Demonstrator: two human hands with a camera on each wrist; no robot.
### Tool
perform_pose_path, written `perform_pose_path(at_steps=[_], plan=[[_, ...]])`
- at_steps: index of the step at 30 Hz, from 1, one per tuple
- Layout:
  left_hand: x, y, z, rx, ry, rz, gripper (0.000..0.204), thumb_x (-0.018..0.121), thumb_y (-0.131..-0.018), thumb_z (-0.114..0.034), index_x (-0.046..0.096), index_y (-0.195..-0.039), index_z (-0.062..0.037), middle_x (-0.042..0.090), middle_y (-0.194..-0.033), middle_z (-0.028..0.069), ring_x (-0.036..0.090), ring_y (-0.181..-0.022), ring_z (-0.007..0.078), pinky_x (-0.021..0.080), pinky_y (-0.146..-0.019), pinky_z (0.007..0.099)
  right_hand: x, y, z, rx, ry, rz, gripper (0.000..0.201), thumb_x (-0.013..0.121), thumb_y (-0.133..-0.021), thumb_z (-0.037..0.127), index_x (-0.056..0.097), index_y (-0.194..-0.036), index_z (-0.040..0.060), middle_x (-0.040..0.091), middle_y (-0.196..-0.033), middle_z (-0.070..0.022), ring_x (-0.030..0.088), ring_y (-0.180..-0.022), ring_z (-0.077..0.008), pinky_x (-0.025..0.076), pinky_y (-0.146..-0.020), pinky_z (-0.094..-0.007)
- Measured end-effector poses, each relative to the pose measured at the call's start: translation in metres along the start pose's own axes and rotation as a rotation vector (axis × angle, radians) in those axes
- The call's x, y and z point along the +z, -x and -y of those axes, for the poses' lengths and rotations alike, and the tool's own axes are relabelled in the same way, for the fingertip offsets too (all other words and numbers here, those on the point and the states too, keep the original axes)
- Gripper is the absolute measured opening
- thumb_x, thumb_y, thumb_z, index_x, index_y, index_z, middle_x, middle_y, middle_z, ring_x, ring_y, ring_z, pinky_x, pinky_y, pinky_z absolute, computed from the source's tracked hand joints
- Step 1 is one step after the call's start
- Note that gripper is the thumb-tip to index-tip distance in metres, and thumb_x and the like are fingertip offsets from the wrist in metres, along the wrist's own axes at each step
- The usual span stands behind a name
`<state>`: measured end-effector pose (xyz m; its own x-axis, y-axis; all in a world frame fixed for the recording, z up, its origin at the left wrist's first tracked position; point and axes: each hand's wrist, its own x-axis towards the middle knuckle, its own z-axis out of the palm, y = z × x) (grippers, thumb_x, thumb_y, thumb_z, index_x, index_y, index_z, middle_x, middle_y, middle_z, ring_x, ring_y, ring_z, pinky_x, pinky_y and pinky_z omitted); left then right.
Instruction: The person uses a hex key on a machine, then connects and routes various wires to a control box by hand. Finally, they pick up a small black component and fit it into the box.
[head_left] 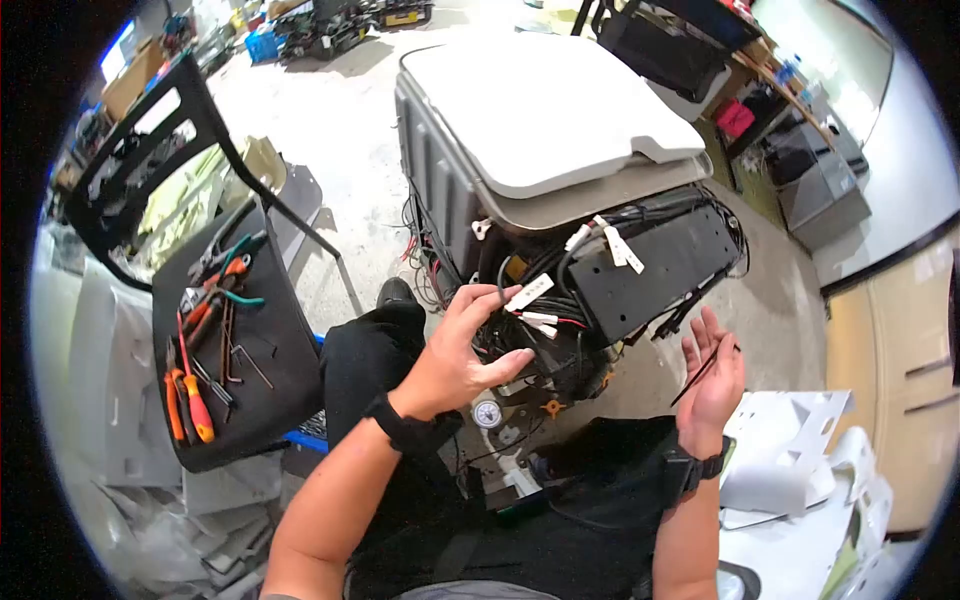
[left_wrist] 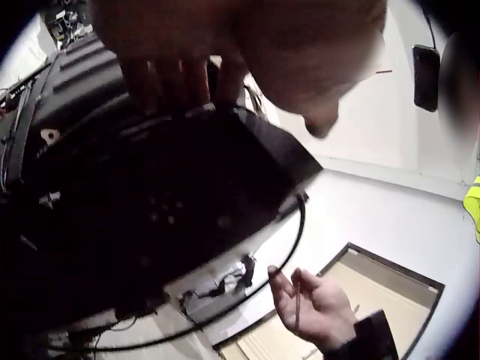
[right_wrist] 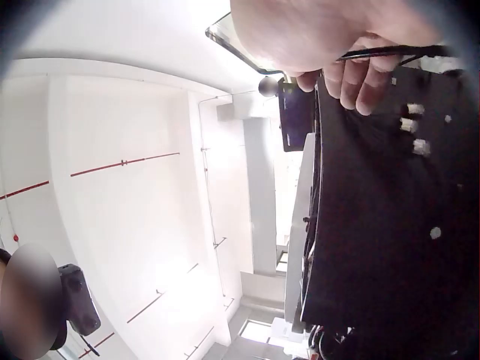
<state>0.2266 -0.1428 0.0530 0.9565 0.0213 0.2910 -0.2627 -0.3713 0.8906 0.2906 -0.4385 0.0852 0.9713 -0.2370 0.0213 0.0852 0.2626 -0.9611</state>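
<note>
So far, the wire bundle (head_left: 545, 320) under the black panel (head_left: 660, 265) looks untied; white tags hang loose among tangled black cables, just beyond my knees. My left hand (head_left: 465, 350) hovers open, fingers spread, near it. My right hand (head_left: 712, 372) lies palm-up, a thin black cable tie (head_left: 703, 376) resting across it, not yet fitted.

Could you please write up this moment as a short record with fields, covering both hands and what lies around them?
Left hand: left hand open, fingers spread, hovering at the wire bundle with white tags.
Right hand: right hand palm up, a thin black cable tie lying across it; grip unclear.
Machine: opened unit with black panel and white lid.
Tools: pliers and screwdrivers on the black chair seat.
Floor: white covers to the right.
</note>
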Motion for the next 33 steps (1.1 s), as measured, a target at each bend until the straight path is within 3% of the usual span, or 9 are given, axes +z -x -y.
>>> perform_pose_path(at_steps=[2,9,13,15,18,19,21,26,33], plan=[[-0.009,-0.005,0.0,0.032,0.024,0.049,0.057,0.07,-0.074,-0.008,0.054,-0.128,-0.004,0.051,-0.117,0.0114,0.054,-0.112,0.0234,0.041,-0.099,0.0316,0.002,0.004,-0.002,0.003,0.009,0.009,0.026,0.039,-0.105,0.026,0.052,-0.11,0.0033,0.055,-0.131,-0.0159,0.057,-0.112,-0.021,0.049,-0.09,-0.0338],[0.015,-0.022,0.013,-0.059,0.007,-0.138,0.041,0.066,-0.074,-0.006,0.058,-0.115,-0.0025,0.058,-0.103,0.0141,0.059,-0.101,0.032,0.047,-0.09,0.0374,0.001,0.024,0.014,-0.091,0.168,0.045,0.026,0.042,-0.104,0.026,0.053,-0.106,0.0032,0.057,-0.127,-0.0155,0.056,-0.108,-0.0195,0.046,-0.089,-0.0331],[0.011,-0.02,0.017,0.002,0.138,-0.131,0.041,0.062,-0.074,-0.002,0.059,-0.115,0.0013,0.059,-0.101,0.0133,0.062,-0.098,0.0267,0.047,-0.089,0.0325,0.0,0.035,0.027,-0.16,0.245,0.051,0.024,0.042,-0.104,0.023,0.057,-0.102,0.0038,0.061,-0.121,-0.0162,0.059,-0.102,-0.0199,0.046,-0.087,-0.0326],[0.01,-0.019,0.016,-0.134,0.323,-0.162,0.048,0.052,-0.07,0.002,0.057,-0.118,0.0012,0.059,-0.109,0.014,0.059,-0.106,0.0238,0.043,-0.097,0.0315,0.003,0.04,0.03,-0.184,0.242,0.039,0.024,0.044,-0.104,0.022,0.058,-0.102,0.003,0.062,-0.118,-0.0169,0.061,-0.099,-0.0203,0.047,-0.084,-0.0317],[0.003,-0.023,0.006,0.149,0.087,-0.314,0.054,0.05,-0.063,0.003,0.059,-0.117,-0.0015,0.058,-0.11,0.0154,0.057,-0.107,0.0318,0.043,-0.097,0.0375,0.005,0.044,0.032,-0.204,0.243,0.126,0.023,0.045,-0.103,0.02,0.057,-0.105,0.0005,0.062,-0.117,-0.0173,0.061,-0.098,-0.0207,0.049,-0.08,-0.0305],[0.001,-0.025,0.003,0.153,0.092,-0.315,0.054,0.05,-0.063,0.003,0.059,-0.117,-0.0015,0.058,-0.11,0.0154,0.057,-0.107,0.0318,0.043,-0.097,0.0375,0.006,0.044,0.031,-0.209,0.246,0.124,0.023,0.045,-0.103,0.02,0.057,-0.105,0.0005,0.062,-0.117,-0.0173,0.061,-0.098,-0.0207,0.049,-0.08,-0.0305],[-0.003,-0.028,-0.004,0.361,-0.087,-0.197,0.051,0.053,-0.061,0.002,0.063,-0.111,-0.0035,0.059,-0.111,0.0139,0.055,-0.106,0.0339,0.043,-0.096,0.0418,0.007,0.045,0.03,-0.2,0.256,0.158,0.023,0.045,-0.103,0.02,0.057,-0.104,0.0006,0.062,-0.116,-0.017,0.061,-0.098,-0.0206,0.05,-0.079,-0.0306],[-0.002,-0.024,-0.006,0.375,-0.22,-0.218,0.039,0.06,-0.059,-0.004,0.07,-0.096,-0.0112,0.063,-0.089,0.0049,0.057,-0.099,0.0284,0.043,-0.09,0.0394,0.007,0.049,0.026,-0.192,0.284,0.191,0.023,0.045,-0.103,0.019,0.057,-0.106,0.0005,0.064,-0.113,-0.0167,0.062,-0.096,-0.0212,0.05,-0.08,-0.0318],[-0.001,-0.027,-0.006,0.358,-0.143,-0.228,0.036,0.062,-0.06,-0.006,0.07,-0.095,-0.0095,0.061,-0.08,0.0061,0.056,-0.087,0.0276,0.043,-0.087,0.0391,-0.007,0.055,0.023,-0.159,0.268,0.14,0.022,0.047,-0.102,0.018,0.058,-0.106,-0.0003,0.065,-0.112,-0.0173,0.063,-0.095,-0.022,0.05,-0.081,-0.0316]])
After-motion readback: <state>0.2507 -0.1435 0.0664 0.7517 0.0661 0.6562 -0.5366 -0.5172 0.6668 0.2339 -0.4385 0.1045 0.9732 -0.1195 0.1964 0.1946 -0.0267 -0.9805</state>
